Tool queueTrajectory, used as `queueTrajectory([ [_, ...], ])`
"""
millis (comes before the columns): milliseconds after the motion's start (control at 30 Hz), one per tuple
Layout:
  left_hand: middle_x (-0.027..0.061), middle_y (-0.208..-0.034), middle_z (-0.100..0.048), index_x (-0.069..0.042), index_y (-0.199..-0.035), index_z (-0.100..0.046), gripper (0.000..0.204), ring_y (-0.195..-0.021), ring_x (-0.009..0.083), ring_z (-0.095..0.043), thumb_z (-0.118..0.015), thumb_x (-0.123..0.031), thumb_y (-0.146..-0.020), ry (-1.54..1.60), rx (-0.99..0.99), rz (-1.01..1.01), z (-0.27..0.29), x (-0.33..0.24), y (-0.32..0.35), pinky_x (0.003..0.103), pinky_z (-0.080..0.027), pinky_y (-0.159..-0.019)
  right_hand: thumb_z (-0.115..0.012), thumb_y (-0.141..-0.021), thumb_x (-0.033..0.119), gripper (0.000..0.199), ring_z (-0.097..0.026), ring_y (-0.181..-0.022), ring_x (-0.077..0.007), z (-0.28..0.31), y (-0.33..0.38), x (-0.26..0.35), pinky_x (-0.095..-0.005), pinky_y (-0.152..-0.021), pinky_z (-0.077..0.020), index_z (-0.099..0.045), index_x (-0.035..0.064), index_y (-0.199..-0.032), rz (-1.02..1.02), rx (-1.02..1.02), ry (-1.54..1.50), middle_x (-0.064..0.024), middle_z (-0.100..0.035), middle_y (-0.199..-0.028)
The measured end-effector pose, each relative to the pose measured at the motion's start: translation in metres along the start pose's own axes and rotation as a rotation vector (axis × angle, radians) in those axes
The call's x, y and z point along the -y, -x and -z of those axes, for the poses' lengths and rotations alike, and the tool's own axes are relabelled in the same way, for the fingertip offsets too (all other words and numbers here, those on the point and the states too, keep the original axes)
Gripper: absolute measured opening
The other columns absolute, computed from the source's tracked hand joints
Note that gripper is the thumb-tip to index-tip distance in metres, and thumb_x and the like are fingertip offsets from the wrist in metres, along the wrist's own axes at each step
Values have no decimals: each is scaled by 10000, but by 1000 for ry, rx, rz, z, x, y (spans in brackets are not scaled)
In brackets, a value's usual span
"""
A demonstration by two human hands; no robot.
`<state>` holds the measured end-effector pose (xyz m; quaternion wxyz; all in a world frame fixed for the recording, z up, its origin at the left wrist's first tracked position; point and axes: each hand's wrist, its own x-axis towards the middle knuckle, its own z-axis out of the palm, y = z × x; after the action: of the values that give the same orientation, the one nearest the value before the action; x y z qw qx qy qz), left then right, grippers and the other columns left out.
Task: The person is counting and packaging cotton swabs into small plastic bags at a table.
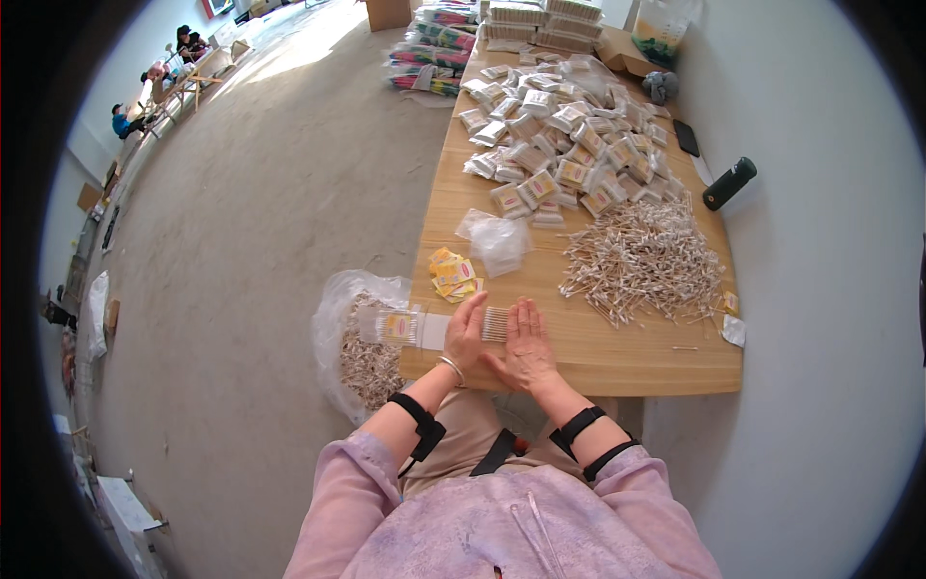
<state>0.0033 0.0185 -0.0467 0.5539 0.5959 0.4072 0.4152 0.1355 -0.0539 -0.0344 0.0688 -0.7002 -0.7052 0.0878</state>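
On the wooden table (617, 357), left hand (467, 333) and right hand (526, 343) open, flat beside a row of cotton swabs (495, 324).

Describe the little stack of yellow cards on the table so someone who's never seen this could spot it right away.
Start at the long wooden table and find its near end, where the left hand rests. Just beyond that hand lies the stack of yellow cards, beside a crumpled clear bag. It is the only bright yellow, flat, unbagged pile there.
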Motion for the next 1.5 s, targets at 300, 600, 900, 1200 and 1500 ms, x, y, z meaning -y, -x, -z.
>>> queueTrajectory([
  [300,130,-987,-518,-96,-1304,-456,510,-945,296,-499,-546,-356,-874,-892,442,-345,22,-31,49,398,-386,-852,-567,-740,588,1051,-43,-1400,-360,3,2,-2,-447,-1137,-48,-121,-97,-1400,-8,14,71,-257,-95,-1482],
  [600,141,-1047,-487,-106,-1331,-402,587,-1005,306,-463,-550,-418,-856,-989,472,-272,17,-39,51,414,-350,-884,-576,-746,538,1005,-62,-1397,-363,-4,2,-4,-446,-1140,-57,-141,-92,-1397,8,-72,30,-259,-105,-1479],
  [900,141,-1054,-493,-103,-1349,-353,654,-1028,310,-465,-553,-460,-839,-1048,503,-193,12,-42,48,418,-346,-883,-578,-746,535,1000,-58,-1398,-363,-9,2,-7,-447,-1140,-55,-138,-79,-1403,7,-68,59,-256,-92,-1483],
  [1200,142,-1067,-491,-75,-1393,-313,715,-1033,298,-463,-535,-479,-846,-1084,523,-155,9,-46,42,409,-342,-886,-557,-754,549,995,-57,-1398,-365,-13,2,-8,-453,-1139,-54,-144,-84,-1400,16,-101,68,-252,-100,-1482],
  [1500,145,-1071,-484,-80,-1400,-301,731,-1022,309,-458,-521,-499,-842,-1118,535,-184,11,-47,47,418,-330,-895,-557,-750,542,999,-61,-1399,-357,-12,2,-7,-443,-1141,-54,-133,-84,-1402,13,-94,108,-247,-107,-1482],
])
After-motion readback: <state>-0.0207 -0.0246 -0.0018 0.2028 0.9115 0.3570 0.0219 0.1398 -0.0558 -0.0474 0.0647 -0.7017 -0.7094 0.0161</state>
